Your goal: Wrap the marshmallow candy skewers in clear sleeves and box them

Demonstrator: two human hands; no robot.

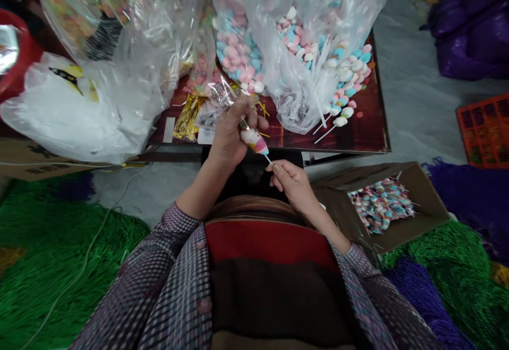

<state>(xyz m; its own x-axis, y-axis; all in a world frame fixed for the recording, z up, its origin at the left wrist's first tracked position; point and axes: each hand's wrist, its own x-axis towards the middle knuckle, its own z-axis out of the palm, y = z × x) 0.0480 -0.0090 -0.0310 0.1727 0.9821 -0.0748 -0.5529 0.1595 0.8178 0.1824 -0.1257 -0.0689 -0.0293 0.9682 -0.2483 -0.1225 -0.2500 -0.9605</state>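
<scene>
My left hand [234, 130] is closed around the upper end of a candy lollipop [253, 140], whose pink, white and blue head shows below the fingers. Clear plastic wrap [222, 93] shows just above that hand; whether it encloses the candy I cannot tell. The thumb and fingers of my right hand [292, 180] pinch the lollipop's thin white stick [269, 159] near its lower end. Gold twist ties [187, 119] lie on the table beside my left hand. To the right, candy pieces threaded on white sticks [342, 117] rest near the front edge.
The dark red table [374, 132] bears large clear bags of pastel candies [238, 47] and a white plastic bag [79, 111]. At right, an open cardboard box [425, 207] holds wrapped candies. Green fringe bundles [59, 254], purple bags [473, 26] and an orange crate [485, 127] are on the floor.
</scene>
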